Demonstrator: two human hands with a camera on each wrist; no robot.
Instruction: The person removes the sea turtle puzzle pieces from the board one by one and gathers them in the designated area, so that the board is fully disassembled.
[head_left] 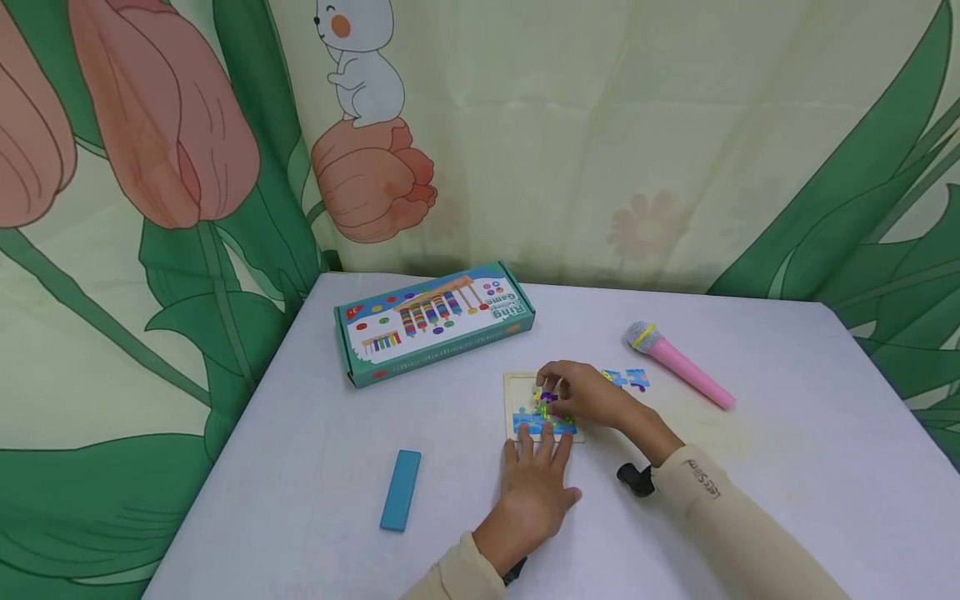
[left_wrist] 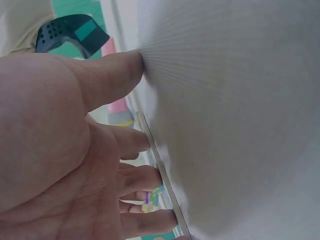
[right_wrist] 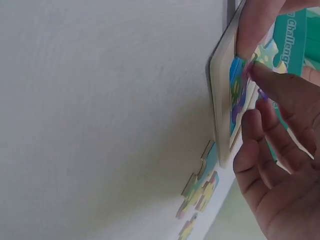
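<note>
A small jigsaw board (head_left: 509, 404) with a pale wooden frame lies on the table, blue pieces filling its near part. My left hand (head_left: 534, 493) rests palm down with spread fingers, its fingertips on the board's near edge. Over the board, my right hand (head_left: 588, 395) pinches a colourful jigsaw piece (right_wrist: 270, 53) between thumb and fingers; the piece stands tilted above the inlaid ones. The fingers partly cover it in the head view. Loose jigsaw pieces (head_left: 637, 379) lie just beyond the right hand, and they also show beside the frame in the right wrist view.
A green game box (head_left: 437, 327) sits at the back left of the white table. A pink toy microphone (head_left: 692, 369) lies to the right. Left of the left hand is a flat blue block (head_left: 401, 490). A printed curtain (head_left: 540, 150) hangs behind the table.
</note>
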